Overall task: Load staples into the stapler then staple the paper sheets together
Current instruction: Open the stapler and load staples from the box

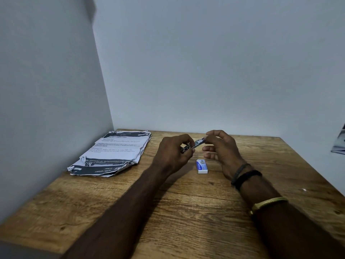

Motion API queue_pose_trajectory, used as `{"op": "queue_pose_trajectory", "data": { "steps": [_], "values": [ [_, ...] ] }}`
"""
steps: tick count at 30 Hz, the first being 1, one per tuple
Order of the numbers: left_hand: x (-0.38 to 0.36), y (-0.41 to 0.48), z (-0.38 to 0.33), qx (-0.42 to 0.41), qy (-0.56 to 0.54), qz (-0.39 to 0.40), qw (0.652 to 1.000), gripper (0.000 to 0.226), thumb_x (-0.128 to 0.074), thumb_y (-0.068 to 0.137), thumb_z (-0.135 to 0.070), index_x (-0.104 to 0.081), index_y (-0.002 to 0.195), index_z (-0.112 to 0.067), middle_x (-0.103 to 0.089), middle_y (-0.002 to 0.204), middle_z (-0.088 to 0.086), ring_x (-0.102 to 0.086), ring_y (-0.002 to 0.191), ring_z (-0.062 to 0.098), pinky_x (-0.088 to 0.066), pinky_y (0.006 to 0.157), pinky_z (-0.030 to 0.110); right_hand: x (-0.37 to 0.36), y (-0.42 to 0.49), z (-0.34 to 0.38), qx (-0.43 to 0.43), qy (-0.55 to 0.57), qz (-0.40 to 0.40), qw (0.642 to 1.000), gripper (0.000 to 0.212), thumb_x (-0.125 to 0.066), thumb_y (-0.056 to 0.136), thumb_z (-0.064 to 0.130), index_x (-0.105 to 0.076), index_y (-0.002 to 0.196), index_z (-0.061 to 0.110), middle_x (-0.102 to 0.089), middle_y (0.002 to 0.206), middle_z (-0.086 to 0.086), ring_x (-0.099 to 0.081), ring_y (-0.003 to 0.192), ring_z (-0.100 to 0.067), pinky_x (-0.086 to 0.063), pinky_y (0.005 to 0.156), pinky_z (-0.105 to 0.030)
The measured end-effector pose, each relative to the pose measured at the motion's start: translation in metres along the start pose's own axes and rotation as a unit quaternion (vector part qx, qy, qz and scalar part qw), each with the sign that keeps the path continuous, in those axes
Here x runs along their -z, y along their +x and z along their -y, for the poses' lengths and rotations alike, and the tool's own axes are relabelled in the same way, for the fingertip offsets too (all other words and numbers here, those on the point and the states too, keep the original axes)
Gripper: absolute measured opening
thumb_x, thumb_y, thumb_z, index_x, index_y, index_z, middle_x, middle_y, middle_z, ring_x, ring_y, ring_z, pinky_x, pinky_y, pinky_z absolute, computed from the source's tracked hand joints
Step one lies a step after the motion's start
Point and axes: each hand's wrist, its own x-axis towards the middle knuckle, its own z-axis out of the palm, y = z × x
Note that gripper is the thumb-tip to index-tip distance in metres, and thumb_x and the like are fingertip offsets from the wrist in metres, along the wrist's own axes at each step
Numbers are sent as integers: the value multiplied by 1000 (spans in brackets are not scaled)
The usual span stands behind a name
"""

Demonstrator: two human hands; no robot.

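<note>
A small metal stapler [198,143] is held in the air above the wooden table [168,212], between both hands. My left hand [172,154] grips its near, lower end. My right hand [222,150] pinches its far, upper end with thumb and forefinger, the other fingers spread. Directly below the hands a small white and blue staple box [202,166] lies flat on the table. A stack of printed paper sheets [113,154] with torn, ragged edges lies at the back left, next to the wall. Whether the stapler is open is hidden by my fingers.
White walls close off the table at the back and on the left. Its right edge runs diagonally at the right side, with a dark object [338,144] on the wall beyond it. Black bands and a gold bangle [268,202] sit on my right forearm.
</note>
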Motion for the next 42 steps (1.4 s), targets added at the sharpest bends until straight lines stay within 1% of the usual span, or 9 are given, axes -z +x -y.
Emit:
{"op": "queue_pose_trajectory", "data": {
  "steps": [3,5,10,16,20,28,33,37,42],
  "values": [
    [2,1,1,-1,4,-6,1000,6,-74,83,-27,-73,90,-25,-75,83,-8,-67,63,6,-48,64,22,-2,-2,1,32,-25,-24,999,10,-59,97,17,-68,102,19,-72,100,-8,-71,67,-19,-58,55,-31],
    [2,1,1,-3,11,-9,1000,7,-74,83,-28,-74,90,-25,-75,81,-8,-65,62,5,-47,62,22,-4,-5,0,106,-118,-63,985,11,-59,95,16,-67,100,22,-73,102,-7,-74,72,-21,-60,61,-35],
    [1,1,2,-9,35,-8,999,8,-74,82,-28,-75,89,-26,-75,76,-7,-64,62,3,-45,64,21,-8,-15,-1,300,-375,-89,873,12,-62,90,17,-72,91,25,-67,95,0,-65,79,-20,-55,70,-41],
    [0,0,2,1,26,-19,999,9,-73,82,-28,-75,89,-25,-76,79,-5,-68,66,10,-54,68,29,-9,-19,3,343,-506,-115,783,19,-61,84,14,-75,92,25,-68,112,3,-67,88,-26,-50,62,-33],
    [-1,-1,0,-9,33,-27,999,8,-74,82,-26,-76,89,-23,-76,81,-4,-68,67,11,-53,68,29,-9,-19,3,352,-543,-89,757,21,-58,84,14,-74,91,24,-65,126,0,-65,103,-26,-41,62,-28],
    [-1,-1,0,-3,31,-27,999,7,-73,82,-27,-75,88,-24,-76,78,-6,-69,65,9,-50,66,25,-17,-21,3,329,-496,-77,800,18,-59,83,11,-74,86,20,-65,124,-1,-61,112,-24,-50,69,-33],
    [-1,0,2,-4,34,-21,999,8,-73,82,-29,-74,88,-25,-76,80,-5,-69,65,7,-52,66,26,-16,-20,3,317,-420,-53,849,4,-69,83,16,-73,84,16,-65,112,-3,-58,115,-24,-46,88,-34],
    [-1,0,0,-10,35,-14,999,9,-73,83,-29,-74,90,-25,-77,84,-6,-70,67,7,-51,67,24,-19,-18,3,283,-369,-51,884,4,-73,84,19,-73,83,15,-66,117,-2,-56,122,-20,-37,89,-27],
    [-1,0,1,16,31,-8,999,10,-74,82,-29,-74,91,-25,-77,85,-5,-70,70,9,-53,70,27,-19,-17,5,235,-298,-43,924,9,-72,89,20,-72,80,21,-62,132,-1,-51,131,-18,-47,102,-47]
  ]
}}
